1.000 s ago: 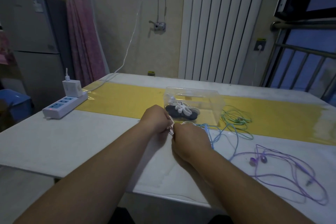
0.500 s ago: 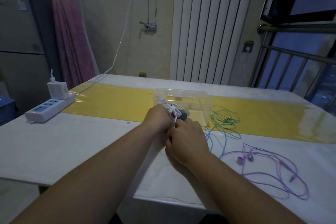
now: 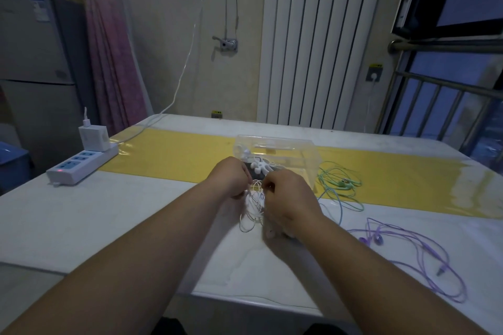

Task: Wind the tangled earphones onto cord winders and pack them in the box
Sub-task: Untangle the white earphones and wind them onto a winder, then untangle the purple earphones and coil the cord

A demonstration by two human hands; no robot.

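My left hand (image 3: 231, 179) and my right hand (image 3: 288, 198) meet just in front of the clear plastic box (image 3: 302, 152), both pinching a tangle of white earphones (image 3: 251, 209) whose loops hang down between them. Inside the box lie a white cord winder (image 3: 260, 167) and something dark beneath it. To the right of the box rest green earphones (image 3: 343, 183), a blue cord (image 3: 336, 204) and, nearer me, purple earphones (image 3: 402, 247), all loose on the table.
A white power strip (image 3: 79, 168) with a charger plugged in sits at the table's left edge. A yellow runner (image 3: 174, 155) crosses the white table (image 3: 81, 220). A radiator and window rail stand behind.
My hands lifted a little and parted slightly, so the white cord loops now hang visibly between them. The camera shifted, so the scene moved in the frame.
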